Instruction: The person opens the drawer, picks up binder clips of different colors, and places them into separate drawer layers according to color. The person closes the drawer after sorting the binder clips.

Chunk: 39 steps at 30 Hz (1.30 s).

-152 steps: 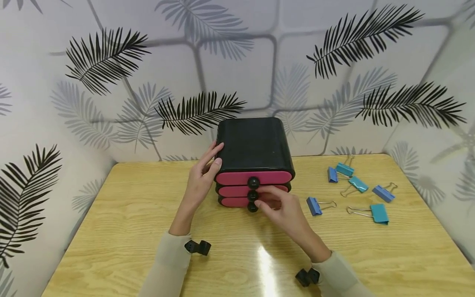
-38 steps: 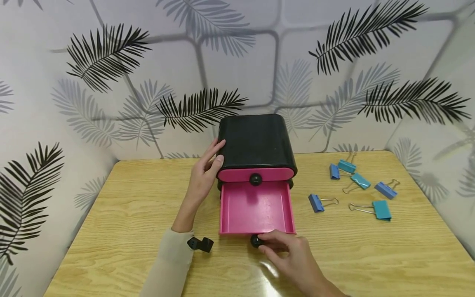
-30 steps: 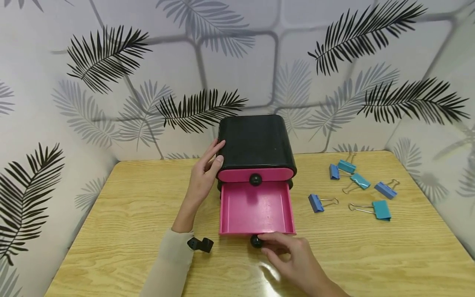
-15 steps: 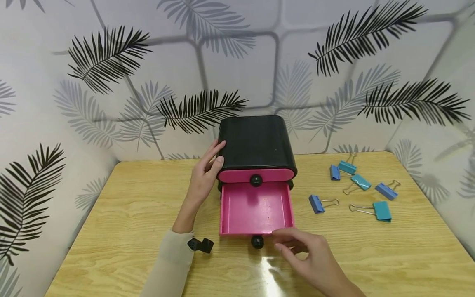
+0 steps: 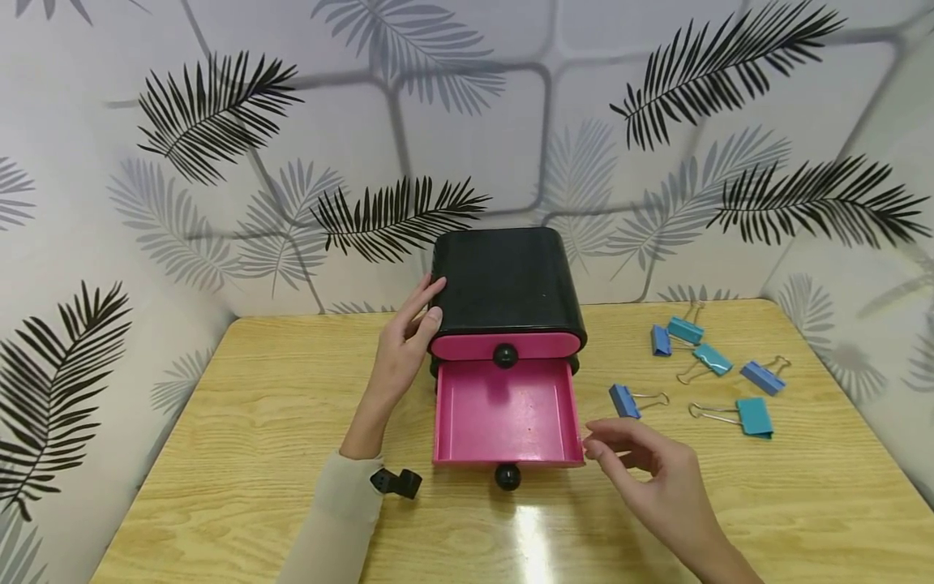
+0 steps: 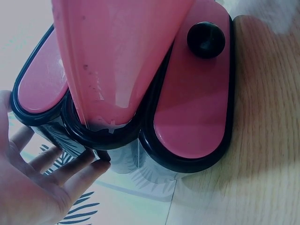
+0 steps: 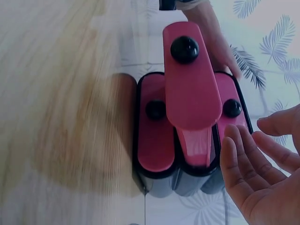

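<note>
A black drawer cabinet (image 5: 507, 280) with pink drawer fronts stands at the table's back middle. Its middle drawer (image 5: 503, 414) is pulled far out and bare inside, its round black knob (image 5: 507, 477) at the front. The top drawer (image 5: 467, 347) is closed, and in the left wrist view the bottom drawer (image 6: 192, 103) is closed too. My left hand (image 5: 400, 349) rests along the cabinet's left side, fingers stretched out. Beside the pulled-out drawer's front right corner hovers my right hand (image 5: 653, 478), fingers loosely bent and holding nothing; the right wrist view shows its palm (image 7: 267, 192).
Several blue and teal binder clips lie to the right of the cabinet. Closest to the drawer is a blue clip (image 5: 624, 401); a larger teal clip (image 5: 755, 417) lies farther right. Behind the wooden table (image 5: 292, 405) rises a leaf-patterned wall (image 5: 467, 146).
The middle drawer has come out from closed, drawn by the right hand on its knob. That hand has since let go and moved right. The left hand has stayed on the cabinet.
</note>
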{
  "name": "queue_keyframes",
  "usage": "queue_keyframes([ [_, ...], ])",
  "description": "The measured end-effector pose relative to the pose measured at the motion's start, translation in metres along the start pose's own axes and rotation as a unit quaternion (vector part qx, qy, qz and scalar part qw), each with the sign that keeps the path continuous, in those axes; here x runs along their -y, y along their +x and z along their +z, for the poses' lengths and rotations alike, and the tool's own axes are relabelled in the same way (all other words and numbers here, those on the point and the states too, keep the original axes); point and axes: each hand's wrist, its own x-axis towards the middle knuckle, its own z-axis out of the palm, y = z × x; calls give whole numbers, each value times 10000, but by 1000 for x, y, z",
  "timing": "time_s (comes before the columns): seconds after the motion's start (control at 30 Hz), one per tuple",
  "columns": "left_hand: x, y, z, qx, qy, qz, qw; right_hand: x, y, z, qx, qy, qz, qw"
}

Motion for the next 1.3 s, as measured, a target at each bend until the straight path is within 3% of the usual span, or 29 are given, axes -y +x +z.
queue_keyframes([
  [0.4,2,0,1,-29,1,12,10000,-18,18,-21,-474,-415,-28,9980],
  [0.73,2,1,0,-30,-19,-45,10000,-32,29,-34,-795,-935,241,9921],
  [0.97,2,1,0,-22,-23,-55,10000,-53,34,-41,-701,-1172,369,9899],
  [1.3,2,0,0,-39,21,-6,10000,-74,40,-43,-227,-1516,630,9862],
])
